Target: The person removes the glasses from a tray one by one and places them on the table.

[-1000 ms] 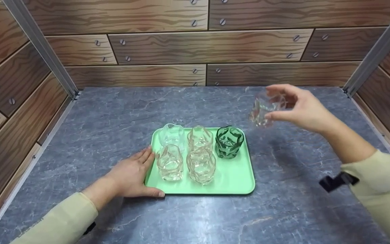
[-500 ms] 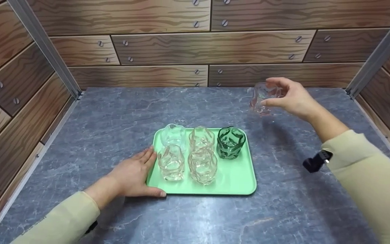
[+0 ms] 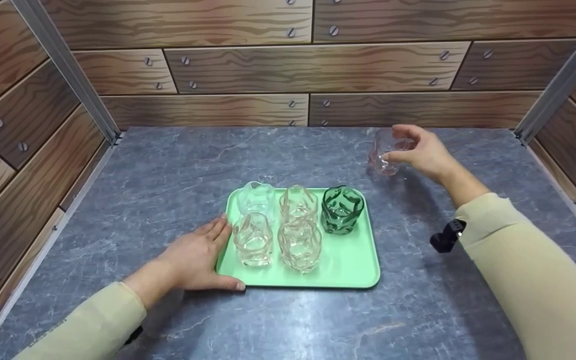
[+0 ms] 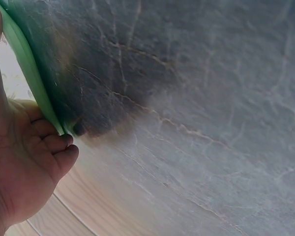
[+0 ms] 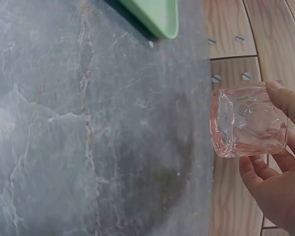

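My left hand (image 3: pixel 195 257) holds the near left corner of a green tray (image 3: pixel 350 265), its thumb along the front edge and fingers against the left rim. In the left wrist view, the bent fingertips (image 4: pixel 64 147) meet the tray's edge. My right hand (image 3: pixel 425 152) grips a clear, pink-tinted tumbler (image 5: pixel 248 120) between thumb and fingers, upright over the back right of the table, beyond the tray. On the tray stand several wavy glass tumblers: a dark green one (image 3: pixel 342 212) at back right, a pale bluish one (image 3: pixel 255 197) at back left, and clear ones (image 3: pixel 300 250) between and in front.
A grey marbled table (image 3: pixel 178 160) lies under everything. Wood-patterned panels (image 3: pixel 238 70) wall it at the back and on both sides, with metal posts (image 3: pixel 63 70) in the corners. A small black device (image 3: pixel 448 236) hangs at the right sleeve.
My right hand moves the pink-tinted tumbler toward the back, then lowers it slightly. My left hand, the tray and the tumblers on it keep their places.
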Demonstrator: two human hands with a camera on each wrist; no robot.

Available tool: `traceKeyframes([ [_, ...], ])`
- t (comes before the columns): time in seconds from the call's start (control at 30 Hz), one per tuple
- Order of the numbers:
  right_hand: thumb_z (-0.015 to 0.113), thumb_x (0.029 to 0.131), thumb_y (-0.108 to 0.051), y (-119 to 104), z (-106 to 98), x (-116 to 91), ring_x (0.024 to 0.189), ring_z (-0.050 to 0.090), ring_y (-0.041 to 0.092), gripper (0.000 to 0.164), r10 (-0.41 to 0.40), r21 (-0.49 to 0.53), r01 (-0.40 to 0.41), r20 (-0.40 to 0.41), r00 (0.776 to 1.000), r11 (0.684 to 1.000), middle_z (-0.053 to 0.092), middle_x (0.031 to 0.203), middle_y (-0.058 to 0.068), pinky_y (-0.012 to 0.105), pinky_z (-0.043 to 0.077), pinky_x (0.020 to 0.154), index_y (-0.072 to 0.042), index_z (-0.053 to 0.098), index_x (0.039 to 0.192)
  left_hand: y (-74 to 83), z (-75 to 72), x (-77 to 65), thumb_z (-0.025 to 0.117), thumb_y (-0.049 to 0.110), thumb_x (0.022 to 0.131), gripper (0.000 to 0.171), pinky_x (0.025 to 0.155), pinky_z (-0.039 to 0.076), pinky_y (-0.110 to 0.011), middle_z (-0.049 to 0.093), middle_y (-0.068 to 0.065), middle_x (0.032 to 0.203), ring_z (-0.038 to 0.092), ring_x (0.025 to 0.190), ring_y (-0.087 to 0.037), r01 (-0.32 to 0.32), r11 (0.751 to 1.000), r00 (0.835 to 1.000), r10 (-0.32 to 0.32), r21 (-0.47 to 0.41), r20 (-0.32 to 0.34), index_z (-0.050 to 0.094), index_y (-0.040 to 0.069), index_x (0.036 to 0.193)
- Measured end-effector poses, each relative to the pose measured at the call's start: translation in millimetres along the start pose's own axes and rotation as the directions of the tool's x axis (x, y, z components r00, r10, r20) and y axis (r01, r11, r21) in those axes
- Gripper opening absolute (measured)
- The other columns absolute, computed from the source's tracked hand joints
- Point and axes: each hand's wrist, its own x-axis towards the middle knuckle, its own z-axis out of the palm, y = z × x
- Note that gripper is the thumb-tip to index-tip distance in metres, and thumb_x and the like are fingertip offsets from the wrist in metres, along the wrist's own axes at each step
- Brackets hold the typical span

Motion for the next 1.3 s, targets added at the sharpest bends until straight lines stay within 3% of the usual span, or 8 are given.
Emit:
traceKeyframes([
  [0.3,0.084,0.091,-0.008,12,9,7,0.138,0.051,0.042,0.088,0.025,0.001,-0.025,0.023,0.999,1.000,0.044,0.161,0.025,0.019,0.053,0.091,0.001,0.035,0.163,0.2,-0.3,-0.6,0.055,0.094,0.082,0.134,0.122,0.035,-0.056,0.019,-0.032,0.169,0.027,0.156,-0.046,-0.010,1.000,1.000,0.010,-0.005,-0.014,0.028,-0.010,0.162],
  [0.63,0.083,0.092,-0.009,16,14,10,0.144,0.046,0.044,0.089,0.038,-0.003,-0.038,0.041,0.998,0.999,0.039,0.165,0.024,0.047,0.048,0.113,0.002,0.032,0.164,-0.4,0.4,-0.8,0.054,0.095,0.081,0.135,0.122,0.035,-0.056,0.018,-0.032,0.169,0.027,0.156,-0.047,-0.006,1.000,1.000,0.006,-0.007,-0.011,0.028,-0.010,0.163],
  [1.1,0.081,0.094,-0.007,18,19,12,0.149,0.041,0.044,0.090,0.045,0.034,-0.047,0.071,0.996,0.998,0.032,0.169,0.023,0.052,0.041,0.119,0.002,0.028,0.165,-1.1,1.4,-0.3,0.054,0.095,0.081,0.135,0.123,0.034,-0.055,0.019,-0.032,0.169,0.025,0.157,-0.046,-0.008,1.000,1.000,0.008,-0.009,-0.012,0.028,-0.009,0.163],
  [1.3,0.080,0.095,-0.007,21,20,15,0.154,0.033,0.044,0.092,0.050,0.032,-0.053,0.083,0.995,0.998,0.025,0.172,0.022,0.053,0.032,0.124,0.002,0.023,0.167,-1.6,2.4,0.1,0.054,0.096,0.080,0.136,0.122,0.034,-0.057,0.019,-0.032,0.169,0.026,0.156,-0.046,-0.004,1.000,1.000,0.004,-0.011,-0.016,0.028,-0.009,0.163],
])
